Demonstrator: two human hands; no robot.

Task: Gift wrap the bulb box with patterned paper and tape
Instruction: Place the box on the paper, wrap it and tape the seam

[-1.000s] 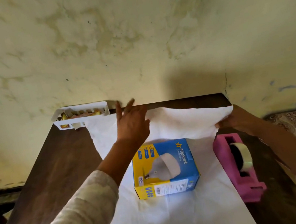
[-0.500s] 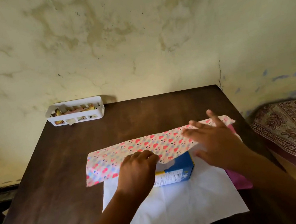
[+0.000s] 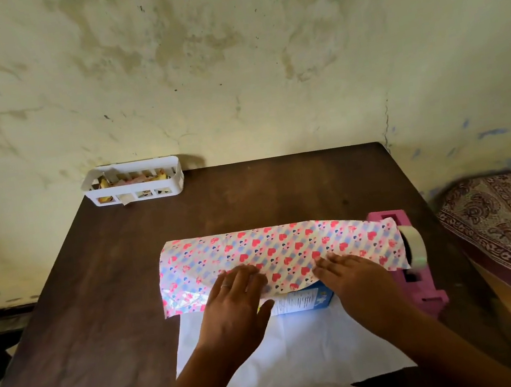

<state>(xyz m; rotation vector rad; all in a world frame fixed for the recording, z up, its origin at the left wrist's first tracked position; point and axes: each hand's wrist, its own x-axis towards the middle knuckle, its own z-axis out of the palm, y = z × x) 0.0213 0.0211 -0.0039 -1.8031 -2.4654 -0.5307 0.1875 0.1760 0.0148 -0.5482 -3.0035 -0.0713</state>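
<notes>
Palms flat: left hand (image 3: 233, 299) and right hand (image 3: 351, 275) both lie with straight fingers pressing the far flap of the heart-patterned pink, blue and cream wrapping paper (image 3: 276, 250) down over the blue and yellow cardboard bulb box (image 3: 303, 300). Nothing pinched, nothing curled round.

Box sits under that flap; only its near face shows between my hands. The paper's white underside runs from the box toward me.

Doing this step well, my read:
- keep pressure on the box's top, slide fingers outward to flatten the slack
- crease the paper along the box's far top edge before letting go
- flap overhangs well past the box to the left, and to the right it touches or overlaps the tape holder; check the box is centred before committing
- hold with one hand, free the other for tape; then bring the near white sheet up over the box
- thin paper, likely to spring back or tear if dragged

Pink plastic tape dispenser (image 3: 415, 272) with its clear roll is just right of the box, easy reach for my right hand.

Surface: dark brown wooden table (image 3: 97, 299), pushed against a stained yellowish plaster wall (image 3: 228, 64) beyond the box. White slotted plastic tray (image 3: 133, 181) holding small scraps stands at the far-left corner, well apart from the box. Maroon patterned cloth (image 3: 509, 215) right of the table.
</notes>
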